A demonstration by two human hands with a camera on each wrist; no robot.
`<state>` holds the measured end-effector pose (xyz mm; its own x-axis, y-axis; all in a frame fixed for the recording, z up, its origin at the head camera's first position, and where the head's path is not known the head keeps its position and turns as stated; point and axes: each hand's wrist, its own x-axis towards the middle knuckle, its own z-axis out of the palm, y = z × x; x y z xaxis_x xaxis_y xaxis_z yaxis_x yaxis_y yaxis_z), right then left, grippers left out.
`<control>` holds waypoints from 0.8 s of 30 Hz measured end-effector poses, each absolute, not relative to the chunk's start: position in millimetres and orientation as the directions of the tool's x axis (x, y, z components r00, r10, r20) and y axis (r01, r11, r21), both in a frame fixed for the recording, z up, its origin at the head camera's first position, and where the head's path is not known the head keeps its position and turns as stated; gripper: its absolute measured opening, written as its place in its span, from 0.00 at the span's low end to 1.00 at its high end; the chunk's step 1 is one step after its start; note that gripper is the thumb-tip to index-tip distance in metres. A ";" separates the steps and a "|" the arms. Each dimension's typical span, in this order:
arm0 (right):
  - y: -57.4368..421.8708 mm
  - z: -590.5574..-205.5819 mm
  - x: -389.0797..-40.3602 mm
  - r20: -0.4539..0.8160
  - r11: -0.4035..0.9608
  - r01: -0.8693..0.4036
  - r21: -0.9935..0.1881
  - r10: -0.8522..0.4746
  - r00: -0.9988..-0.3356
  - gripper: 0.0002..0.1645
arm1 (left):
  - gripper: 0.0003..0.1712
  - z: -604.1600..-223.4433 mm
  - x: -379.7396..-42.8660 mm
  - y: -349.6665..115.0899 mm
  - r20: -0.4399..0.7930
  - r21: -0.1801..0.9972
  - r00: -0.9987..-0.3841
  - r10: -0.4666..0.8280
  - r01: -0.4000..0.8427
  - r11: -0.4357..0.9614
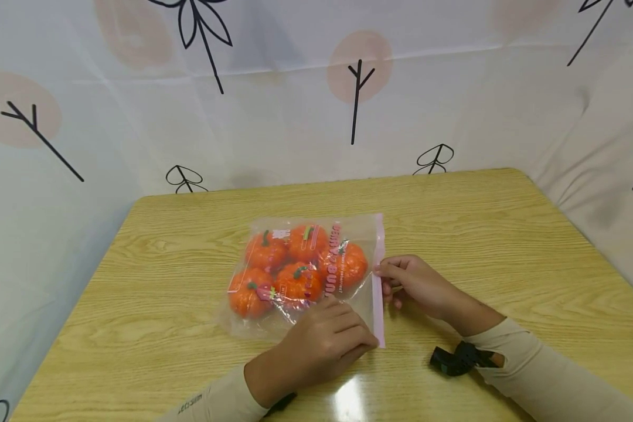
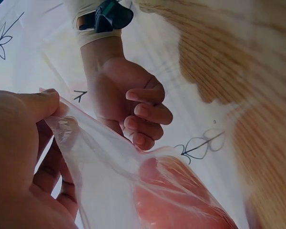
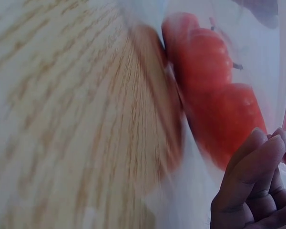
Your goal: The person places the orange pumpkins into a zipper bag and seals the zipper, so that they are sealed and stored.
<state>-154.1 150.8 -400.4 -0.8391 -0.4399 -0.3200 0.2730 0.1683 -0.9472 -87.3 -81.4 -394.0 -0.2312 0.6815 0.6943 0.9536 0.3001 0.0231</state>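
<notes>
A clear printed zip bag (image 1: 360,227) lies on the table with several small orange pumpkins (image 1: 302,283) inside, their green stems showing through the plastic. Along its right side runs a pink zip strip (image 1: 378,310). My left hand (image 1: 322,340) pinches the near corner of that strip between thumb and fingers. Farther up, about midway along the strip, my right hand (image 1: 422,284) pinches the edge with thumb and fingertips. The left wrist view shows the bag's corner (image 2: 62,125) under the left thumb. In the right wrist view, the right fingers (image 3: 257,164) close at the bag's edge beside the pumpkins.
The wood-grain table (image 1: 163,258) extends around the bag on all sides. Behind it hangs a white cloth (image 1: 295,129) with plant drawings and pale pink spots. A black wrist device (image 1: 459,358) is strapped at the right sleeve, low over the table.
</notes>
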 end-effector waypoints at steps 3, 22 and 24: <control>151.7 -399.9 -154.6 -0.320 0.170 0.272 -0.947 -0.427 -0.846 0.13 | 0.02 -393.8 -87.3 -81.1 0.700 0.018 -0.222 0.678 0.956 0.294; 158.0 -396.2 -159.8 -0.332 0.137 0.302 -0.943 -0.378 -0.864 0.14 | 0.02 -392.2 -86.0 -78.9 0.714 -0.005 -0.189 0.675 0.962 0.275; 158.8 -395.5 -160.7 -0.331 0.136 0.302 -0.944 -0.378 -0.865 0.14 | 0.02 -392.1 -85.7 -79.0 0.712 -0.008 -0.188 0.677 0.961 0.276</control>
